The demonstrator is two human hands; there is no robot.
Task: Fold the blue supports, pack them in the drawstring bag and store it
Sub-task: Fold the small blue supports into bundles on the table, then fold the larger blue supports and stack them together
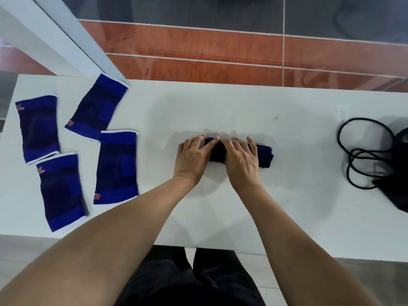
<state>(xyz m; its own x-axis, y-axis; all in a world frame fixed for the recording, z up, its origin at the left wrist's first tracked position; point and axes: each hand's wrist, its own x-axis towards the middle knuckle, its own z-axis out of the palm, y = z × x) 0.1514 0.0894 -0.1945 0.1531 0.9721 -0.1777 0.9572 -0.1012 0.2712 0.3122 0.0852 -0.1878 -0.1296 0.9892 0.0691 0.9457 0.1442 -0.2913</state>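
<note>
A folded blue support lies in the middle of the white table. My left hand and my right hand lie flat on top of it, side by side, fingers spread and pointing away from me; most of it is hidden under them. Several unfolded blue supports lie flat at the left: one at the far left, one at the back, one in the middle and one near the front edge. The black drawstring bag sits at the right edge, its cord looped beside it.
The table's front edge runs just below my forearms, and my dark trousers show beneath it. A white post rises behind the table's left end. Beyond the far edge is a red and grey tiled floor.
</note>
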